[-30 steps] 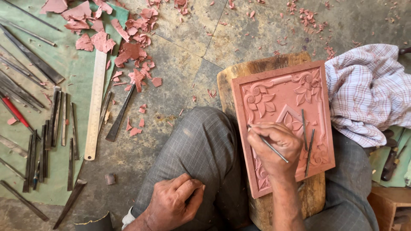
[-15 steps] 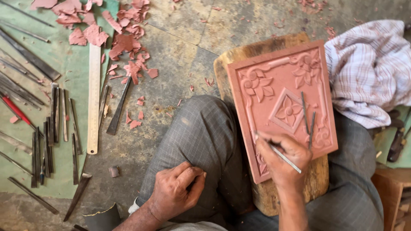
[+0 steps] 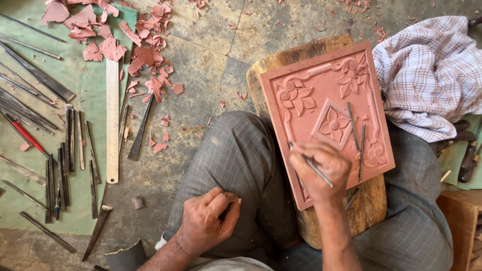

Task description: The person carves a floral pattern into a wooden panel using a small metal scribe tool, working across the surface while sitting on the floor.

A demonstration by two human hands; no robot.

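right hand (image 3: 321, 170) grips one thin metal tool (image 3: 312, 167) on the lower left of one clay tile (image 3: 321, 100), covering that corner | left hand (image 3: 206, 218) loosely curled, holding nothing, on the knee (image 3: 236, 155) | two loose tools (image 3: 357, 138) lie on tile | tile rests on wooden board (image 3: 301, 57) | checked cloth (image 3: 432, 70) just right | ruler (image 3: 112, 120), many tools on green mat (image 3: 90, 80) left, too many to count
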